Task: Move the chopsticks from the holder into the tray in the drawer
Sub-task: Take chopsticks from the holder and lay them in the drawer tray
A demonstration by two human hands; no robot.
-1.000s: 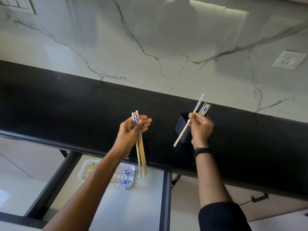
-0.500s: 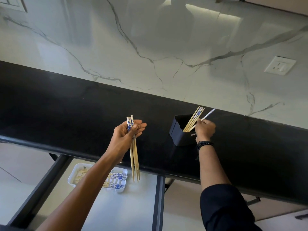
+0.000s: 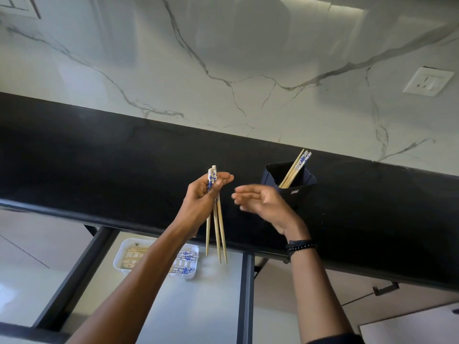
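My left hand [image 3: 202, 194] grips three bamboo chopsticks [image 3: 216, 227] with blue-and-white tops, tips hanging down over the open drawer. My right hand [image 3: 260, 203] is empty, fingers straight, between the left hand and the black holder [image 3: 301, 186]. The holder stands on the black counter and has a few chopsticks [image 3: 296, 167] leaning in it. A white tray [image 3: 191, 274] in the drawer below holds several chopsticks, partly hidden by my left forearm.
The black counter [image 3: 99, 157] runs across the view under a marble wall with a white socket [image 3: 428, 81] at right. The open drawer [image 3: 188, 309] has dark frame rails [image 3: 244, 294] on both sides. A cabinet handle [image 3: 386, 289] shows lower right.
My right hand put its chopstick back among those in the holder, let go, and moved left toward my left hand, now empty. The left hand kept its chopsticks.
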